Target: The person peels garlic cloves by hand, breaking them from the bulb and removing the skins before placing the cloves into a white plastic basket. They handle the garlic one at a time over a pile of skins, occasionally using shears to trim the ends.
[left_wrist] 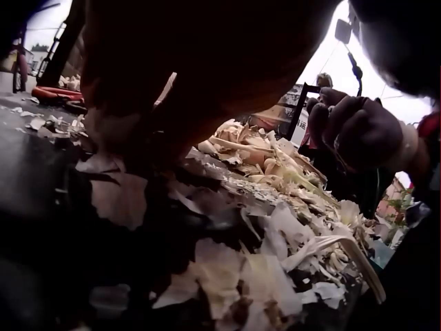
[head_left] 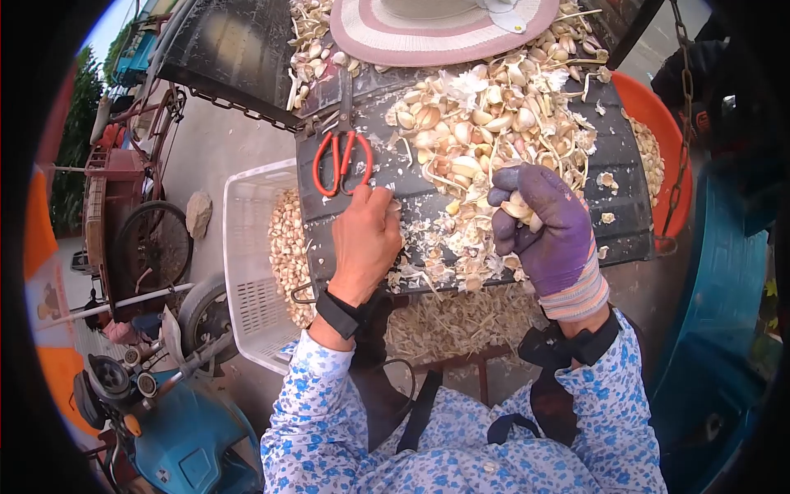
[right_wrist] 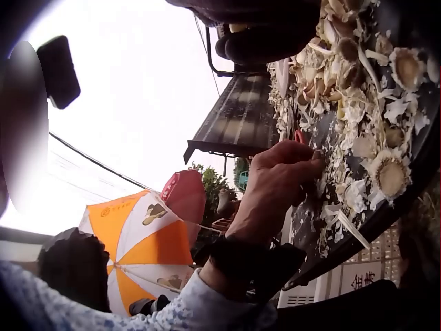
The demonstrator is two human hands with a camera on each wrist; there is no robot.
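The right hand [head_left: 547,235], in a purple glove with a striped cuff, curls its fingers round several garlic cloves [head_left: 520,211] above the front of the garlic pile [head_left: 485,119]. The bare left hand [head_left: 366,243] is low over the dark ridged board [head_left: 621,169], just below the red-handled scissors [head_left: 339,165]. Its fingers are bent, with thumb and forefinger close together; whether something small is between them cannot be told. In the right wrist view the left hand [right_wrist: 275,183] is near papery skins [right_wrist: 355,196]. Loose skins [left_wrist: 269,276] also cover the board in the left wrist view.
A pink-and-white hat [head_left: 444,41] lies beyond the pile. At left is a white basket [head_left: 247,272] of cloves; at right, an orange basin [head_left: 671,140] with more cloves and a hanging chain [head_left: 685,90]. Peelings [head_left: 461,325] lie below the board's near edge.
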